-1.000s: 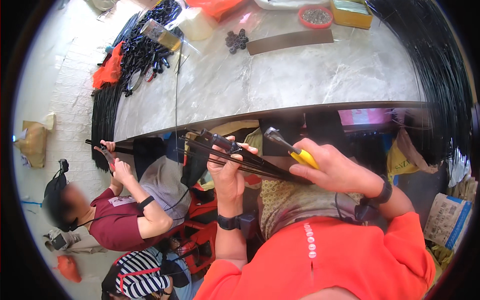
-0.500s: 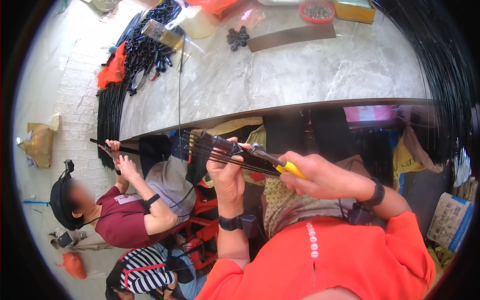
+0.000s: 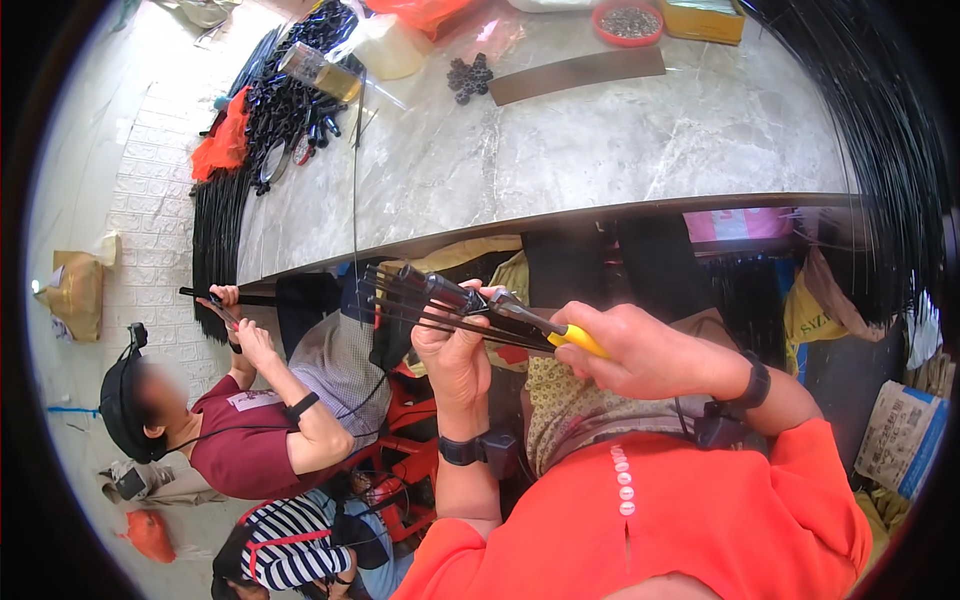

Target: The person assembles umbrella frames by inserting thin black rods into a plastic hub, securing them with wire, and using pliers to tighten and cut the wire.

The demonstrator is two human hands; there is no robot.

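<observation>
My left hand [image 3: 452, 352] is closed around a black umbrella frame [image 3: 432, 287], a tubular hub with several thin dark ribs running alongside it. In my right hand [image 3: 640, 352] is a pair of pliers [image 3: 582, 341] with yellow handles, the fingers wrapped round the grip. The metal jaws of the pliers meet the frame right beside my left fingertips. Whether the jaws have a small part between them, I cannot make out. Both hands are in front of my body, below the table's near edge.
On the grey marbled table [image 3: 600, 140] lie a brown strip [image 3: 578, 77], small black round parts [image 3: 469, 78], a red bowl of metal bits [image 3: 628, 22] and a heap of black parts [image 3: 300, 95]. Long black rods [image 3: 870, 130] hang at the right. A co-worker [image 3: 250, 430] sits at left.
The pliers have shifted slightly left, and their jaws are now closer against the umbrella frame. My left hand keeps its hold. The co-worker's hands have moved a little.
</observation>
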